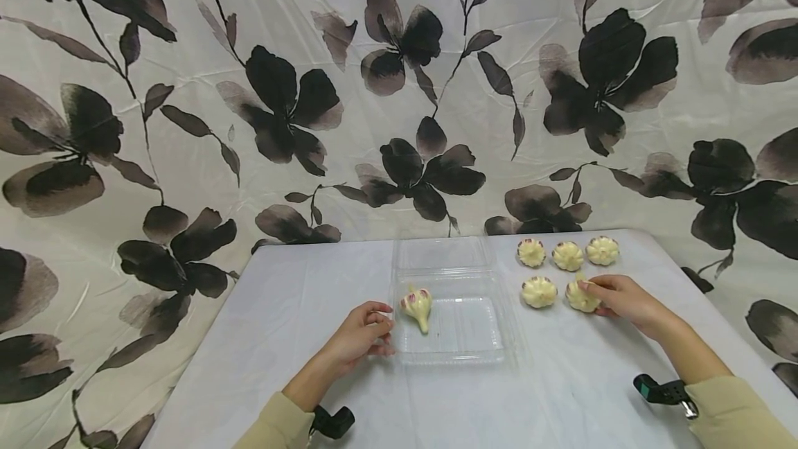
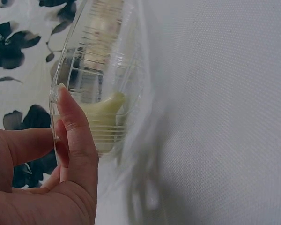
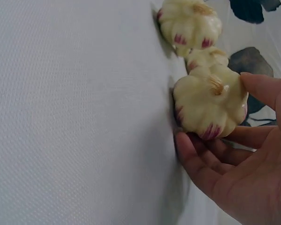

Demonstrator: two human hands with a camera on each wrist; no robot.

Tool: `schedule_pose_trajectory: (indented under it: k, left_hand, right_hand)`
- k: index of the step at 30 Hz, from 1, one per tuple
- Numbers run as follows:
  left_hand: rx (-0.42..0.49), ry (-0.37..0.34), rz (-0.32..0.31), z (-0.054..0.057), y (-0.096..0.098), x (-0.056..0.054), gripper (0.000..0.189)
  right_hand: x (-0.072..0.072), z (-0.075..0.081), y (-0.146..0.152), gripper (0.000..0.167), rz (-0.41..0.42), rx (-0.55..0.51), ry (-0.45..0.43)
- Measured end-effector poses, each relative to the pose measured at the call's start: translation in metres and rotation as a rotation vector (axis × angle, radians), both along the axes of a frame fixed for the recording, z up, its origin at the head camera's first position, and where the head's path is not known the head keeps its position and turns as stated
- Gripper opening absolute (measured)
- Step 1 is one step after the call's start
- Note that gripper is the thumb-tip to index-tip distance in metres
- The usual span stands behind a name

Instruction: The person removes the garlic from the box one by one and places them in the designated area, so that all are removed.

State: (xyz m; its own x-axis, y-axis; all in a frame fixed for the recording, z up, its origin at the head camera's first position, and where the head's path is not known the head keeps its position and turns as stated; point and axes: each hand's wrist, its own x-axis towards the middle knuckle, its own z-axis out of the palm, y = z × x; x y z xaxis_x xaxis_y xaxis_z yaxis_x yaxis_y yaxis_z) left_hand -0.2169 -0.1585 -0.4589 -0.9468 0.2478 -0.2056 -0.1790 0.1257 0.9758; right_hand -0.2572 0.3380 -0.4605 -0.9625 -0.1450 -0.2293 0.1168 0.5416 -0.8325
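My left hand (image 1: 361, 338) is at the left side of a lidded clear plastic container (image 1: 461, 359), its thumb and fingers pinching the rim; the left wrist view shows that rim running between them. Inside the container, on the left, lies one garlic bulb (image 1: 418, 305) with its stem toward me. On the right of the table, my right hand (image 1: 626, 300) grips another garlic bulb (image 3: 208, 101) between thumb and fingers. That bulb sits low, at the tabletop; whether it touches the cloth I cannot tell.
Several more garlic bulbs stand near the right hand: one bulb (image 1: 539, 292) to the left of it, and a back row including a middle bulb (image 1: 568, 256). The container's lid (image 1: 442, 253) lies open toward the back. A white cloth (image 1: 299, 296) covers the table; floral fabric (image 1: 349, 123) hangs behind.
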Motion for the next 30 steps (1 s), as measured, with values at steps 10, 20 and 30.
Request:
schedule_pose_trajectory:
  k: [10, 20, 30]
  left_hand:
    - [-0.011, 0.006, 0.0, -0.004, -0.001, 0.001, 0.034]
    - [-0.009, 0.011, 0.009, -0.002, 0.0, 0.002, 0.035]
    - [-0.015, 0.001, 0.01, 0.0, 0.0, 0.002, 0.036]
  right_hand:
    - [-0.003, -0.006, 0.001, 0.068, -0.037, 0.017, -0.034]
    - [-0.005, -0.007, 0.001, 0.07, -0.044, 0.041, -0.026]
    - [0.003, -0.001, 0.011, 0.078, -0.026, 0.097, 0.016]
